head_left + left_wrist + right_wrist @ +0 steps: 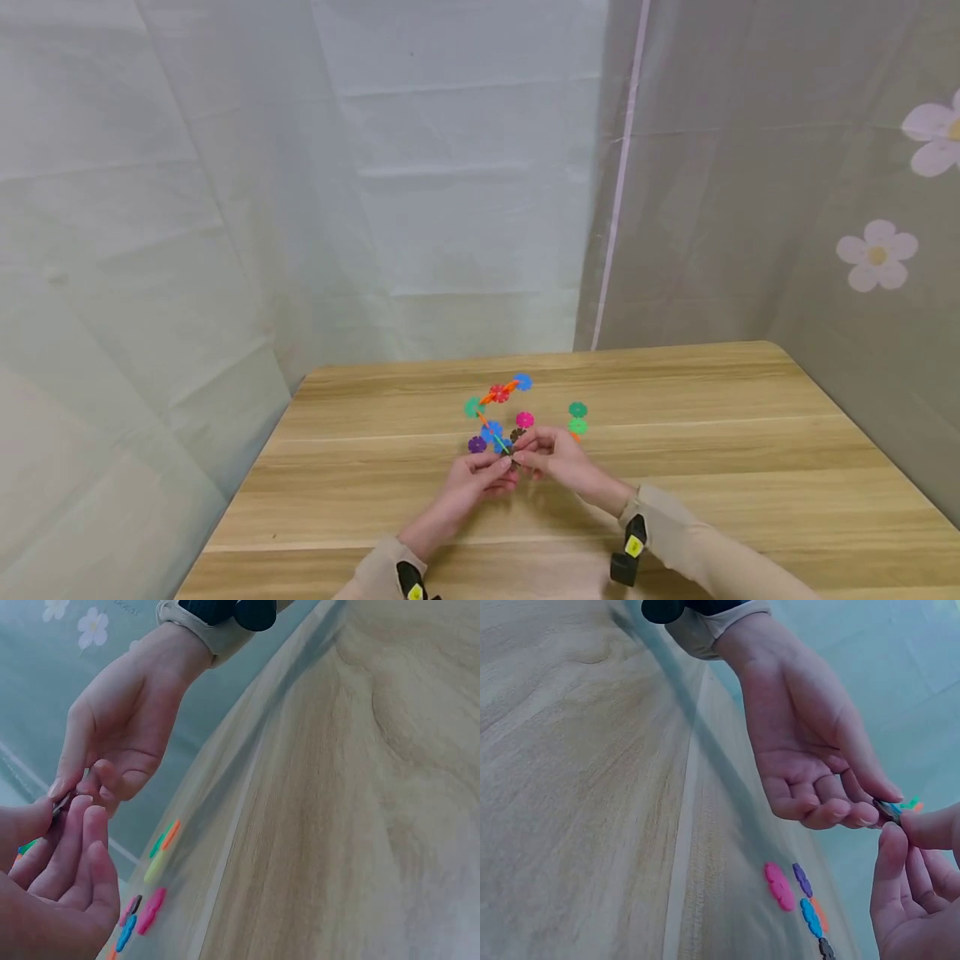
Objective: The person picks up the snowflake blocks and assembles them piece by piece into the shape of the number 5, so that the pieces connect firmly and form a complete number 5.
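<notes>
Both hands [471, 482] [561, 458] pinch a dark disc [887, 811] ending a crooked chain [474, 407] of red, orange, green, blue.

Soft shadows, dim bluish wrist views

The head view looks forward and down; both nearer wrist views share left hand [474, 481] and right hand [561, 458].
</notes>
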A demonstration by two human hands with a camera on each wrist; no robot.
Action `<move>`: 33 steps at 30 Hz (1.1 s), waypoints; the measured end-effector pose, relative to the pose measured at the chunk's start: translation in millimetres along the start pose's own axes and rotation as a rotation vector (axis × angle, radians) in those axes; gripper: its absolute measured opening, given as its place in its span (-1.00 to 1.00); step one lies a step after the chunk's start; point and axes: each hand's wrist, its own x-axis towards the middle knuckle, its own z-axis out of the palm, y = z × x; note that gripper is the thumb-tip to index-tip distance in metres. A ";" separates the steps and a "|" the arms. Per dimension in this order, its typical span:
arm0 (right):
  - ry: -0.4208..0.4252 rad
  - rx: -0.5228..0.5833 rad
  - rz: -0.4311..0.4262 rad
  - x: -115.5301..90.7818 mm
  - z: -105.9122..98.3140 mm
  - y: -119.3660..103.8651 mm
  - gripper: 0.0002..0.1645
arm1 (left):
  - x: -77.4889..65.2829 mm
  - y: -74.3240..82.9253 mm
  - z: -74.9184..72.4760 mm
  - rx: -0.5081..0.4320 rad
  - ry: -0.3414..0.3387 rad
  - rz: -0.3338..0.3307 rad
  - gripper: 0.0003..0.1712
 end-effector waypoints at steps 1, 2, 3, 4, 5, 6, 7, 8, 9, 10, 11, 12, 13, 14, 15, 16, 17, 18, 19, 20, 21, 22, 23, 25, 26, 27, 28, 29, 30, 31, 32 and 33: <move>0.005 0.003 -0.003 0.1 0.3 0.1 -0.73 | 0.1 -0.1 0.8 -0.003 0.013 0.003 -0.61; 0.008 0.007 -0.004 0.3 0.7 0.2 -0.73 | 0.1 -0.1 1.4 -0.006 0.025 0.006 -0.61; 0.013 0.010 -0.004 0.5 1.2 0.3 -0.73 | 0.1 0.1 2.0 -0.012 0.035 0.009 -0.60; 0.018 0.015 -0.003 0.6 1.8 0.4 -0.74 | 0.2 0.4 2.5 -0.019 0.043 0.011 -0.60; 0.022 0.017 0.000 0.6 2.4 0.8 -0.74 | 0.1 0.5 2.8 -0.030 0.047 0.015 -0.61; 0.026 0.018 0.003 0.5 3.0 0.9 -0.74 | 0.1 0.4 3.1 -0.041 0.052 0.020 -0.61; 0.029 0.018 0.007 0.3 3.6 1.0 -0.74 | 0.1 0.4 3.4 -0.051 0.055 0.023 -0.62; 0.031 0.019 0.008 0.1 4.2 0.9 -0.73 | 0.0 0.4 3.6 -0.060 0.058 0.025 -0.63; 0.032 0.018 0.010 -0.1 4.7 1.0 -0.73 | -0.1 0.4 3.7 -0.067 0.059 0.028 -0.64; 0.030 0.018 0.008 -0.2 5.0 1.0 -0.72 | -0.2 0.4 3.6 -0.072 0.061 0.030 -0.65; 0.028 0.015 0.005 -0.4 5.2 0.8 -0.72 | -0.2 0.5 3.4 -0.077 0.061 0.032 -0.65; 0.025 0.013 0.001 -0.5 5.1 0.6 -0.72 | -0.3 0.8 3.3 -0.077 0.061 0.034 -0.65; 0.020 0.010 -0.003 -0.6 4.8 0.4 -0.72 | -0.4 1.0 3.0 -0.076 0.060 0.035 -0.64; 0.017 0.005 -0.009 -0.7 4.4 0.3 -0.72 | -0.5 1.5 2.8 -0.076 0.060 0.037 -0.63; 0.012 0.002 -0.011 -0.8 3.8 0.5 -0.72 | -0.7 1.7 2.6 -0.072 0.060 0.039 -0.62; 0.008 -0.003 -0.014 -0.9 3.0 0.7 -0.73 | -0.8 2.0 2.3 -0.069 0.060 0.040 -0.61; 0.005 -0.011 -0.017 -1.2 2.1 0.8 -0.73 | -1.1 2.3 1.9 -0.066 0.062 0.038 -0.60; 0.001 -0.018 -0.018 -1.3 1.1 1.4 -0.73 | -1.3 2.5 1.5 -0.062 0.064 0.036 -0.60; 0.000 -0.028 -0.018 -1.5 0.2 2.1 -0.74 | -1.5 2.5 1.0 -0.058 0.068 0.033 -0.60; -0.001 -0.036 -0.018 -1.6 -1.0 2.8 -0.74 | -1.9 2.6 0.5 -0.053 0.075 0.028 -0.60; -0.002 -0.044 -0.018 -1.8 -2.3 3.7 -0.73 | -2.1 2.5 -0.2 -0.044 0.085 0.024 -0.61; -0.002 -0.054 -0.018 -2.1 -3.8 4.5 -0.73 | -2.2 2.3 -0.8 -0.037 0.096 0.019 -0.61; -0.001 -0.060 -0.015 -2.5 -5.3 5.3 -0.72 | -2.5 2.2 -1.2 -0.028 0.110 0.015 -0.62; -0.003 -0.069 -0.011 -3.0 -8.6 6.9 -0.69 | -3.0 1.5 -2.2 -0.011 0.134 0.009 -0.62; -0.003 -0.071 -0.011 -3.5 -10.1 7.1 -0.68 | -3.1 1.2 -2.6 -0.003 0.143 0.006 -0.62; -0.003 -0.074 -0.007 -3.8 -11.7 7.4 -0.68 | -3.2 0.6 -3.1 0.004 0.151 0.004 -0.62; -0.004 -0.075 -0.005 -3.9 -13.1 8.0 -0.67 | -3.3 0.2 -3.4 0.007 0.156 0.003 -0.62; -0.003 -0.080 -0.004 -3.8 -14.4 8.4 -0.68 | -3.5 0.1 -3.7 0.010 0.160 -0.001 -0.61; -0.001 -0.089 -0.006 -3.5 -15.7 8.8 -0.68 | -3.5 -0.2 -4.2 0.009 0.159 -0.005 -0.61; 0.004 -0.098 -0.006 -3.2 -16.8 9.2 -0.70 | -3.3 -0.3 -4.6 0.010 0.158 -0.007 -0.62; 0.011 -0.108 -0.006 -3.1 -17.9 9.6 -0.71 | -3.2 -0.4 -5.1 0.011 0.156 -0.008 -0.62; 0.020 -0.122 -0.005 -2.7 -19.2 10.5 -0.72 | -3.4 -0.2 -5.5 0.008 0.156 -0.011 -0.62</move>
